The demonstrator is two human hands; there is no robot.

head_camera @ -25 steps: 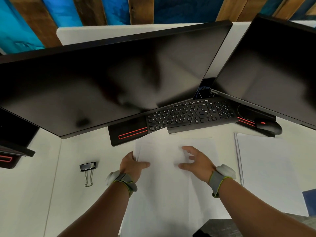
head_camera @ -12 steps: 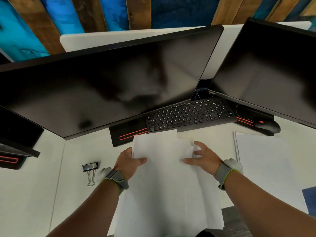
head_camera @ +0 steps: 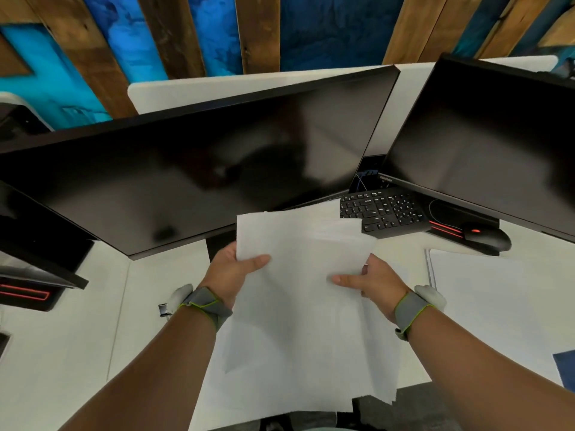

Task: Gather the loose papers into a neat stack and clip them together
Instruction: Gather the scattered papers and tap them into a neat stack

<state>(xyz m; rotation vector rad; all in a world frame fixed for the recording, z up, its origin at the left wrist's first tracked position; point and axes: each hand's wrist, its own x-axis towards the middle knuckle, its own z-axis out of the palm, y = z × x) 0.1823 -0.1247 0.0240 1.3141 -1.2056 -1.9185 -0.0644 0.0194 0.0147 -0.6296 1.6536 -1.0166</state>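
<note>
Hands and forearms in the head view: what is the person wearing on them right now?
Both forearms are bare, with no sleeves in view. The left hand and the right hand wear no gloves. Each wrist carries a grey fabric band edged in yellow-green, left wristband and right wristband, with a rounded white module on its outer side. No cables show.

Two bare hands show, a left hand (head_camera: 231, 269) and a right hand (head_camera: 375, 279), each above one grey fabric wristband (head_camera: 207, 304). There are two large black flat monitors (head_camera: 199, 178), one black keyboard (head_camera: 384, 213), one black computer mouse (head_camera: 485, 237), and one fanned bundle of white paper sheets (head_camera: 298, 306); its sheet count cannot be told.
</note>
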